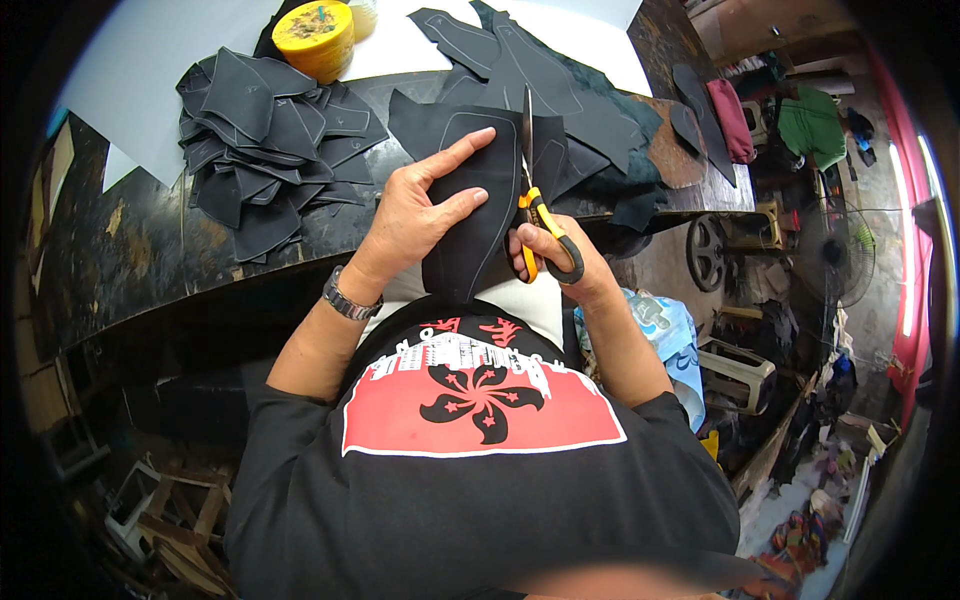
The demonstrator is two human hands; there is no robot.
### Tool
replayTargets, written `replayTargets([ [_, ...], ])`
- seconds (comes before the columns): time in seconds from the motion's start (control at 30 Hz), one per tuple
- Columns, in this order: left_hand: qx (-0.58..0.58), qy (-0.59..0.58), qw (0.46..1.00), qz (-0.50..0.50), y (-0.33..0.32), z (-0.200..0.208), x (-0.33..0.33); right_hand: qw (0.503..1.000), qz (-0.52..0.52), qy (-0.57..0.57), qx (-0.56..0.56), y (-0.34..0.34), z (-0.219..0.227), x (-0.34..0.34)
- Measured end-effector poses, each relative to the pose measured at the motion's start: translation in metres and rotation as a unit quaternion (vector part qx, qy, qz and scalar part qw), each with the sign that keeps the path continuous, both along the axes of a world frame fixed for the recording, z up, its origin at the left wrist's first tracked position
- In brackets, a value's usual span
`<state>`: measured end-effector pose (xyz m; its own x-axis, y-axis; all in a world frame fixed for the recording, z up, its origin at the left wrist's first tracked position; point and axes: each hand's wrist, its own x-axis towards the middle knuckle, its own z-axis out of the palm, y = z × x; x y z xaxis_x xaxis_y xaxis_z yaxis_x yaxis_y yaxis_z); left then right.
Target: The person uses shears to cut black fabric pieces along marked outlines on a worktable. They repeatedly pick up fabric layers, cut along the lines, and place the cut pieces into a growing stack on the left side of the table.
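A black sheet of leather-like material with a pale curved outline drawn on it hangs over the table's near edge. My left hand grips it from the left, thumb and index finger on top and the other fingers hidden beneath. Scissors with yellow and black handles are held in my right hand, thumb and fingers in the loops. Their blades point away from me, along the right side of the drawn outline. The blades look nearly closed; how far they are into the material is hard to see.
Left of my hands lies a heap of cut black pieces with pale outlines. A yellow tub stands behind it. More marked black sheets overlap at the back right. Beyond the dark table are a fan and a stool.
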<state>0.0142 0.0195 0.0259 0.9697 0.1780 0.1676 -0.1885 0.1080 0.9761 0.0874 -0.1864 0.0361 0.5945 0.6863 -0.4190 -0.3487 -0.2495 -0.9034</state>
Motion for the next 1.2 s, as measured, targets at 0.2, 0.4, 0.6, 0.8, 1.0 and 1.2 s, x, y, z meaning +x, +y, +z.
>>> replayTargets([
  [0.2,0.001,-0.005,1.0,0.028,0.0,0.004,-0.007,1.0,-0.002,-0.025,0.015,0.002,-0.005,-0.007],
  [0.4,-0.016,-0.001,1.0,0.02,-0.001,0.002,-0.005,1.0,-0.012,-0.007,-0.011,-0.002,-0.008,-0.009],
  [0.6,0.034,-0.015,0.999,0.009,-0.006,0.002,-0.007,0.999,0.003,-0.046,-0.005,-0.003,0.002,-0.001],
  [0.8,0.049,-0.024,0.998,-0.012,0.001,0.005,-0.01,0.999,0.02,-0.022,0.013,-0.008,0.0,0.001],
  [1.0,0.094,-0.024,0.994,-0.057,0.02,0.009,-0.007,1.0,0.017,-0.006,-0.014,-0.016,-0.002,0.003],
  [1.2,0.145,-0.033,0.985,-0.091,0.036,0.013,-0.003,0.996,0.044,-0.029,-0.067,-0.028,0.002,0.01],
])
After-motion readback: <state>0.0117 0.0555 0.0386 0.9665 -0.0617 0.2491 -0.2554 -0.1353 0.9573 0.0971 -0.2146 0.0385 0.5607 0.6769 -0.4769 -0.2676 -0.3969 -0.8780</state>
